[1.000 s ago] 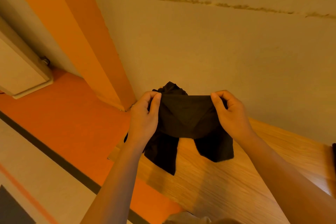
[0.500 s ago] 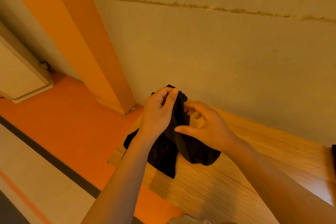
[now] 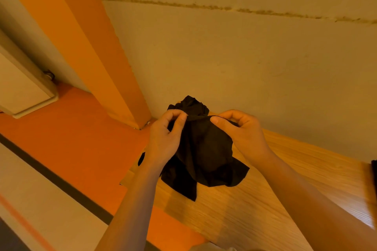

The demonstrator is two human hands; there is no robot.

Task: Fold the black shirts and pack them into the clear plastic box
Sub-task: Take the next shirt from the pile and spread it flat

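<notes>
Pinching black shirt (image 3: 201,148) with left hand (image 3: 163,140) and right hand (image 3: 243,134), bunched above wooden table (image 3: 285,199).

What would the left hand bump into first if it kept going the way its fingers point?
Probably the black shirt that the left hand already pinches; past it, the right hand, though depth is unclear.

Two bare forearms reach in from the bottom edge, with no sleeve, watch or band showing on either. The left hand (image 3: 163,140) and the right hand (image 3: 242,134) wear no gloves or rings. The nails that show are short and unpainted.
</notes>
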